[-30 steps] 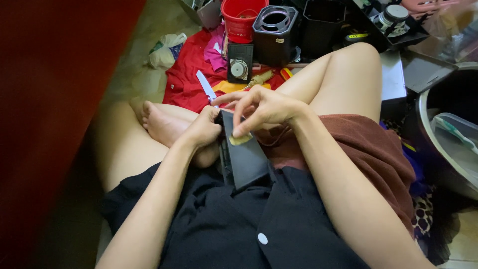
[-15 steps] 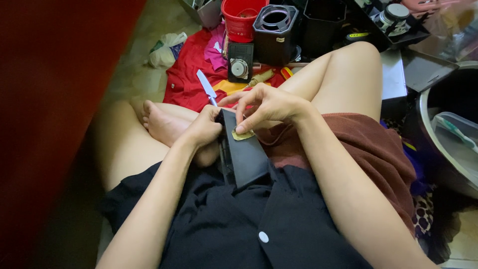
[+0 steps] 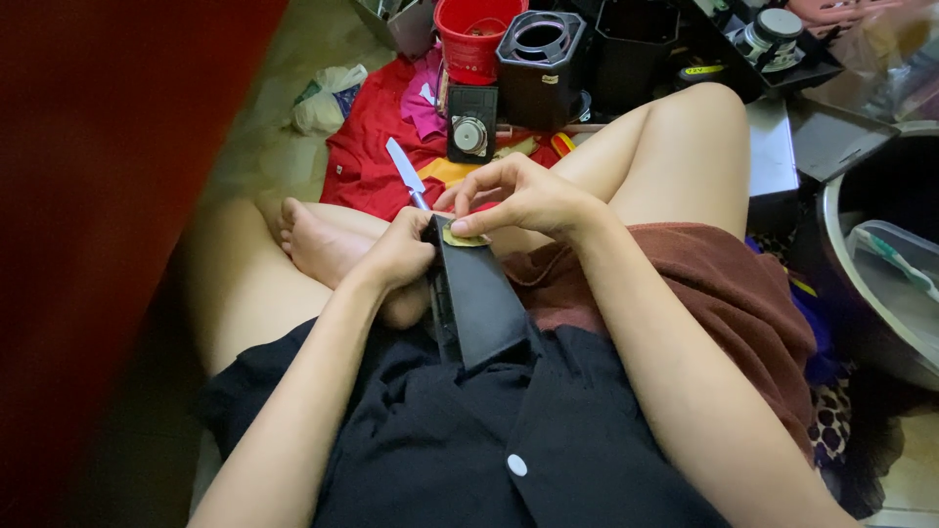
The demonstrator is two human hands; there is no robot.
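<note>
I sit cross-legged on the floor with a flat black panel [image 3: 481, 298] propped against my lap. My left hand [image 3: 396, 256] grips its left edge and also holds a small knife [image 3: 403, 169] whose pale blade points up and away. My right hand [image 3: 523, 196] pinches a small yellowish patch [image 3: 464, 238] lying on the panel's top end, thumb and fingers pressed on it.
On the floor ahead lie a red cloth [image 3: 367, 147], a black speaker box [image 3: 471, 122], a red bucket [image 3: 473, 37] and a black cup-shaped housing [image 3: 541, 54]. A crumpled plastic bag [image 3: 328, 96] sits to the left. A metal basin [image 3: 880, 254] stands at right.
My right hand has shifted slightly on the yellowish patch, fingers spreading a little. The panel, the knife and my left hand stay where they were.
</note>
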